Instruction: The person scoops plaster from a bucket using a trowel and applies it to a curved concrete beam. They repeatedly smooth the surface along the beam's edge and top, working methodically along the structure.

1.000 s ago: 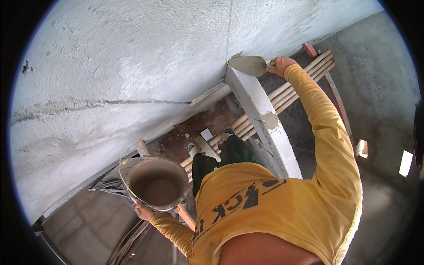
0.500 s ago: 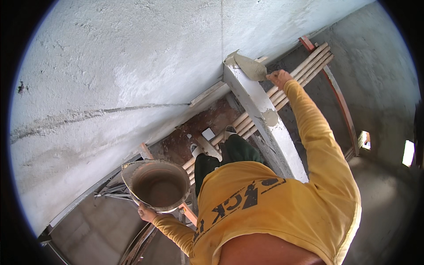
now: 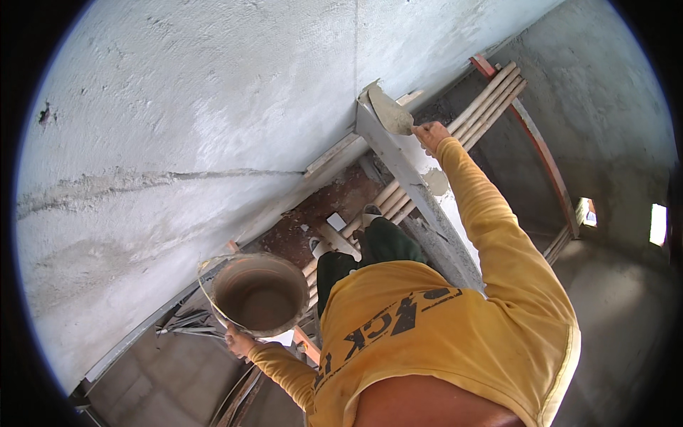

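My right hand [image 3: 431, 136] grips a trowel [image 3: 391, 114] by its handle, arm stretched out ahead. The mortar-coated blade lies over the far end of a pale concrete beam [image 3: 402, 162], where the beam meets the wall. Wet grey mortar shows around the blade's tip. Farther down the beam sits a round mortar patch [image 3: 436, 182], partly behind my right sleeve. At lower left, my left hand [image 3: 240, 341] is closed on the near lower side of a bucket [image 3: 235, 285] with a wire handle. Its inside is smeared with mortar; the fingers are partly hidden beneath it.
A rough plastered wall [image 3: 213, 128] fills the left and top. Bamboo poles [image 3: 491, 103] pass under the beam, and my feet are on or beside them. A reddish metal frame [image 3: 544, 153] stands at right. Thin metal pieces [image 3: 188, 324] lie below the bucket.
My right hand and the trowel have moved a little left across the beam's end. The whole view has shifted slightly. My left hand still holds the bucket.
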Tool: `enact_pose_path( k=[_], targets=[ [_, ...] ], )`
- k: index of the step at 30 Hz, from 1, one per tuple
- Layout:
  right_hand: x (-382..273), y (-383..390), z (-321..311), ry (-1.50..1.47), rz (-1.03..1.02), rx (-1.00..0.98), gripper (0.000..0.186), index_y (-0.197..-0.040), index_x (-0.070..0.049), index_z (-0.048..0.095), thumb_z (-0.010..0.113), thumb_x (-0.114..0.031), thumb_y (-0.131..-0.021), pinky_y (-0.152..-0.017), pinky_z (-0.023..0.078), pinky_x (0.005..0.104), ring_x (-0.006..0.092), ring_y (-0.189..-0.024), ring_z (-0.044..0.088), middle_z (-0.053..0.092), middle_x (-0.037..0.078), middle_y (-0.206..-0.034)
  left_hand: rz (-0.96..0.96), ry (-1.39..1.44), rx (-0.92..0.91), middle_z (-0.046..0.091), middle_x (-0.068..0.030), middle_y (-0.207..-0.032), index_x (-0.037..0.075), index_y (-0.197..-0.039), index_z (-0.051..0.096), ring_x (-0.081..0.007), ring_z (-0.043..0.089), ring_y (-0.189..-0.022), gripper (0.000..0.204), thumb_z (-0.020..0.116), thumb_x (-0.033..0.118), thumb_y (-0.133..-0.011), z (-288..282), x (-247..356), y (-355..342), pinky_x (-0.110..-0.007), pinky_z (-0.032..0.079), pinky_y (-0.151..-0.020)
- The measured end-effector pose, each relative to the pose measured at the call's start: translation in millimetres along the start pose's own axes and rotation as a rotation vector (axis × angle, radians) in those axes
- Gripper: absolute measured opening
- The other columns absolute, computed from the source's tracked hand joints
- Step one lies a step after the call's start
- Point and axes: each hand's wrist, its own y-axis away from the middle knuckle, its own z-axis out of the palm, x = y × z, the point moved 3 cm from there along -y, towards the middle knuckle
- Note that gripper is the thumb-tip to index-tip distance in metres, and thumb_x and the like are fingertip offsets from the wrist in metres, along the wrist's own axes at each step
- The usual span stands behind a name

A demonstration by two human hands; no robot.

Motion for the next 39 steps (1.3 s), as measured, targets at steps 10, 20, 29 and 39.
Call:
enact_pose_path(
  k=[10,20,29,39],
  targets=[
    [11.9,13.6,4.2,0.138,-0.040,0.013,0.050,-0.112,-0.003,0.064,0.048,-0.045,-0.091,-0.077,0.055,0.0363,0.0281,-0.078,0.070,0.067,0.020,-0.096,-0.109,-0.170,-0.057,0.059,-0.0256,-0.104,0.001,-0.081,0.067,-0.0337,0.046,-0.105,0.057,0.060,0.058,-0.078,-10.5,-53.5,-31.5,-0.048,0.034,-0.097],
    [11.5,34.6,28.1,0.169,0.012,0.043,0.049,-0.104,0.002,0.065,0.049,-0.042,-0.090,-0.064,0.054,0.0355,0.0257,-0.062,0.068,0.066,0.016,-0.070,-0.156,-0.426,0.033,0.055,-0.0203,-0.097,-0.007,-0.100,0.057,-0.0299,0.044,-0.091,0.063,0.063,0.050,-0.075,-19.9,-58.0,-39.0,-0.046,0.032,-0.083],
    [-13.9,-1.4,57.9,-0.249,0.144,0.161,0.043,-0.093,0.004,0.065,0.053,-0.036,-0.086,-0.051,0.051,0.0377,0.0263,-0.055,0.063,0.063,0.017,-0.069,-0.206,-0.238,-0.148,0.045,-0.0362,-0.121,-0.002,-0.101,0.064,-0.0426,0.035,-0.119,0.073,0.062,0.065,-0.072,-20.9,-100.6,-66.9,-0.051,0.028,-0.102],
    [-14.0,-9.7,56.7,0.337,-0.090,0.177,0.048,-0.099,0.003,0.067,0.050,-0.041,-0.089,-0.064,0.055,0.0375,0.0292,-0.063,0.068,0.066,0.018,-0.075,-0.084,0.005,-0.140,0.061,-0.0164,-0.081,-0.004,-0.081,0.062,-0.0275,0.051,-0.080,0.054,0.064,0.050,-0.080,-12.3,-111.5,-78.2,-0.039,0.041,-0.078]
  ],
)
